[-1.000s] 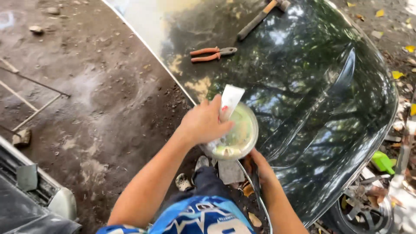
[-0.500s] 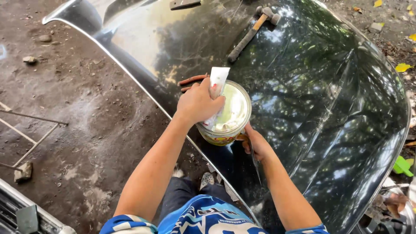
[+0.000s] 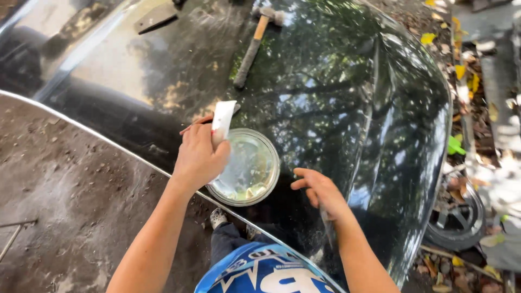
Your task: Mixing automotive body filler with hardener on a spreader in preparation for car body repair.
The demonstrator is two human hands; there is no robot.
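My left hand grips a white plastic spreader and rests against the left rim of a round open tin with pale paste inside. The tin sits near the front edge of a glossy black car hood. To the right of the tin, just above the hood, my right hand hovers with its fingers spread and nothing in it. It does not touch the tin.
A wooden-handled hammer lies on the hood beyond the tin. Red-handled pliers peek out behind my left hand. A flat metal blade lies at the far left. Bare dirt is on the left; a wheel, a green object and leaves on the right.
My right hand has left the underside of the tin and now hovers open beside it. The tin has come down onto the hood. My left hand keeps the spreader.
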